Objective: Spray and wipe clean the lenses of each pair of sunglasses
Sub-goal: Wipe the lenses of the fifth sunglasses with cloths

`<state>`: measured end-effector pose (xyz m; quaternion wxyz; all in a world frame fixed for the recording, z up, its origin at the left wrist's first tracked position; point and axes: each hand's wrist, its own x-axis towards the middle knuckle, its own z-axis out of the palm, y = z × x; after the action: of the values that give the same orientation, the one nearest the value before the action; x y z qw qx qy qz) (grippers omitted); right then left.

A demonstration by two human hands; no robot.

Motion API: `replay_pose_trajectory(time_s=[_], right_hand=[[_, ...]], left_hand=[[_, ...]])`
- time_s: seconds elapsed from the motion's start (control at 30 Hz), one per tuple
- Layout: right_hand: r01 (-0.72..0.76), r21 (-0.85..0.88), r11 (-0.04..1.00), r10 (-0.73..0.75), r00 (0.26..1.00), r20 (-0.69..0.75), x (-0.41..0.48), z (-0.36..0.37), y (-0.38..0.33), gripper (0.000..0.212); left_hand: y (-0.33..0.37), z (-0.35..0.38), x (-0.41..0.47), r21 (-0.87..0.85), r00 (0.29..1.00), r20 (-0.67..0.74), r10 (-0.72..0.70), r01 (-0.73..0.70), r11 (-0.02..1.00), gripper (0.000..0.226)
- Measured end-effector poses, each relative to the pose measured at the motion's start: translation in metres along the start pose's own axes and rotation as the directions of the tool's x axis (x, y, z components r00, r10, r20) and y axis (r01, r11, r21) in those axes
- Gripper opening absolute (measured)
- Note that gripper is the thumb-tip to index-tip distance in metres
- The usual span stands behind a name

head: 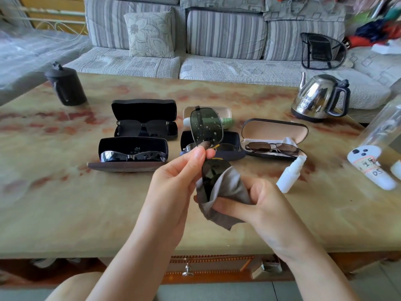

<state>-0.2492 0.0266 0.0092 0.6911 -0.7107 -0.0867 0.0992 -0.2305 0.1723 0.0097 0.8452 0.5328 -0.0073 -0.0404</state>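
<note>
A steel kettle (pixel 314 98) stands at the worktop's (pixel 65 203) far right, a dark lidded jug (pixel 65 85) far left; behind, a striped sofa (pixel 225 33) holds a floral cushion (pixel 149 33).

Left hand (pixel 173 183) was raised, thumb and forefinger pinched sunglasses (pixel 206 127); right hand (pixel 249 203) sat lower — fingers curled round cloth (pixel 227 187); forearms converged.

Bare room is left on the marbled beige table (pixel 65 213) along its near edge. Farther back, passage is blocked by open black glasses cases (pixel 121 144), a white spray bottle (pixel 290 174) and a steel kettle (pixel 319 96).
</note>
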Motion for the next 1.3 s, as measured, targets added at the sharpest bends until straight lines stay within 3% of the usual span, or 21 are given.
replay_pose_trajectory(time_s=[0.1,0.23,0.43,0.57,0.9,1.03,1.13,1.3], right_hand=[[0.006,-0.007,1.0,-0.006,1.0,0.009,-0.001,0.0,-0.002,0.021],[0.026,0.016,1.0,-0.024,0.994,-0.105,0.0,0.006,-0.005,0.025],[0.073,0.106,0.992,-0.042,0.961,-0.273,0.003,0.012,-0.006,0.035],[0.11,0.154,0.982,-0.058,0.95,-0.306,0.001,0.018,-0.007,0.027],[0.029,0.235,0.972,0.037,0.961,-0.274,0.001,0.011,-0.008,0.02],[-0.011,0.207,0.978,0.083,0.936,-0.341,0.002,0.008,-0.009,0.034],[0.021,0.114,0.993,0.022,0.932,-0.361,0.003,0.007,-0.008,0.033],[0.075,0.107,0.991,-0.051,0.976,-0.21,0.003,0.003,-0.007,0.024]], left_hand=[[0.0,0.001,0.001,0.017,1.0,-0.012,0.014,-0.014,1.0,0.037],[-0.003,0.004,0.0,0.106,1.0,0.002,0.021,-0.021,0.994,0.045],[-0.006,0.013,-0.005,0.181,0.999,0.052,0.016,-0.025,0.983,0.039],[-0.001,0.014,-0.007,0.184,0.997,0.072,0.042,-0.055,0.981,0.04],[0.002,0.015,-0.008,0.224,0.993,0.11,0.038,-0.062,0.973,0.039],[0.002,0.019,-0.01,0.212,0.99,0.128,0.066,-0.092,0.973,0.039],[-0.001,0.017,-0.01,0.191,0.987,0.116,0.113,-0.134,0.972,0.032],[0.0,0.01,-0.008,0.18,0.98,0.054,0.191,-0.197,0.964,0.023]])
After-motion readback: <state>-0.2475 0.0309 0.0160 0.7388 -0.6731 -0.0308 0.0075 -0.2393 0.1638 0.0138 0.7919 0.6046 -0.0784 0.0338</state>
